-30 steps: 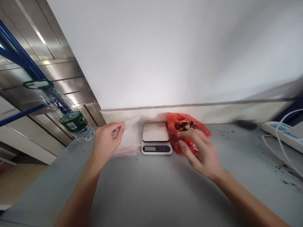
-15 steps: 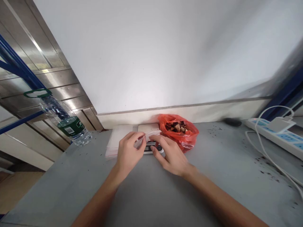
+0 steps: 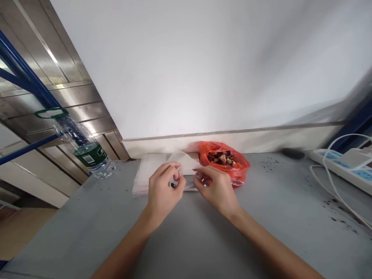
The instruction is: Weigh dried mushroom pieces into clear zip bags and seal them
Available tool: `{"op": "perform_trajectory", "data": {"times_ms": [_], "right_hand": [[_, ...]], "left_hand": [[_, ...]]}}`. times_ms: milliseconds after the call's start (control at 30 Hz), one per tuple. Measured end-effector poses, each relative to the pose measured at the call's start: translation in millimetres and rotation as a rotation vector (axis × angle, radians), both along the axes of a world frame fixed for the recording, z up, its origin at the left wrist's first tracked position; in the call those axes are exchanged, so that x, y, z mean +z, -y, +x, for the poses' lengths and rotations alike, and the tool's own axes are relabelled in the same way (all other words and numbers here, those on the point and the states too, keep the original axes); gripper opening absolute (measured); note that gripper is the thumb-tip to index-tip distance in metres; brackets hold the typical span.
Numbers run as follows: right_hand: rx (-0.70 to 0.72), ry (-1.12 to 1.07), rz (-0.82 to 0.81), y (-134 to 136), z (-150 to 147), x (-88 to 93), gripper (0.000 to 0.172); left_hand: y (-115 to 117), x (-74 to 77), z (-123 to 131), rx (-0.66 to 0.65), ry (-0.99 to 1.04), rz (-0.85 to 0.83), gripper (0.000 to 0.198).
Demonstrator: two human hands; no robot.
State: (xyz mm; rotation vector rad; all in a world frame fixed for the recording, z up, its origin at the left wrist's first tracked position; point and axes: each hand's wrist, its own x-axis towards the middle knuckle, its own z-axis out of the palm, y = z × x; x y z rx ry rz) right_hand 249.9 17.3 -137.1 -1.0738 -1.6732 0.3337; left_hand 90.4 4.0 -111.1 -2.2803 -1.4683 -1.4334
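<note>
A: How are the arms set?
B: Both forearms slant in from the near side of the table [image 3: 186, 236], wrists low, with the left hand [image 3: 165, 186] and right hand [image 3: 216, 188] facing each other, backs outward, fingers curled.

A: Are they gripping anything?
B: The left hand pinches a clear plastic bag [image 3: 183, 161] between thumb and forefinger. The right hand's thumb and forefinger are curled at the bag's other side; I cannot tell whether they press on it.

A: Where is the bag, and which way does it point?
B: Between and just beyond the two hands, above a scale [image 3: 190, 189] it partly hides. Its far end points away from them, toward the wall [image 3: 203, 77], a corner leaning left. The film is too see-through to tell its long axis surely.

A: And around the hands?
B: A stack of flat bags [image 3: 148, 170] lies left of and beyond the left hand. Just beyond the right hand sits an open red bag [image 3: 242, 168] of brown chunks [image 3: 223, 159].
</note>
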Motion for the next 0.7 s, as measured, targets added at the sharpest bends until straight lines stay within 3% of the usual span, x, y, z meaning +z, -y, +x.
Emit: {"op": "perform_trajectory", "data": {"times_ms": [67,167,267,300,367,433,533,700], "right_hand": [[0.024,-0.029,0.004,1.1,-1.8,-0.7,0.024],[0.069,-0.082,-0.039,3.5,-2.4,0.5,0.027],[0.104,-0.058,-0.02,4.4,1.3,2.7,0.011],[0.132,-0.03,0.018,4.2,3.3,3.3,0.008],[0.205,0.028,0.116,3.6,7.4,4.0,0.018],[0.247,0.062,0.177,3.0,10.6,4.0,0.024],[0.252,0.067,0.131,2.2,12.8,3.8,0.025],[0.301,0.05,0.046,0.8,12.8,3.6,0.005]], "left_hand": [[0.7,-1.5,-1.1,-0.074,-0.052,0.116,0.025],[-0.5,-2.4,-6.0,-0.259,-0.178,0.04,0.011],[-4.6,-1.4,-13.9,-0.336,-0.293,-0.196,0.104],[-6.1,-0.7,-16.5,-0.349,-0.329,-0.259,0.125],[-8.5,1.1,-20.9,-0.389,-0.389,-0.332,0.142],[-9.4,2.9,-24.0,-0.432,-0.435,-0.357,0.146],[-8.3,4.9,-26.4,-0.419,-0.464,-0.35,0.142],[-5.4,8.6,-26.8,-0.273,-0.421,-0.321,0.1]]}}
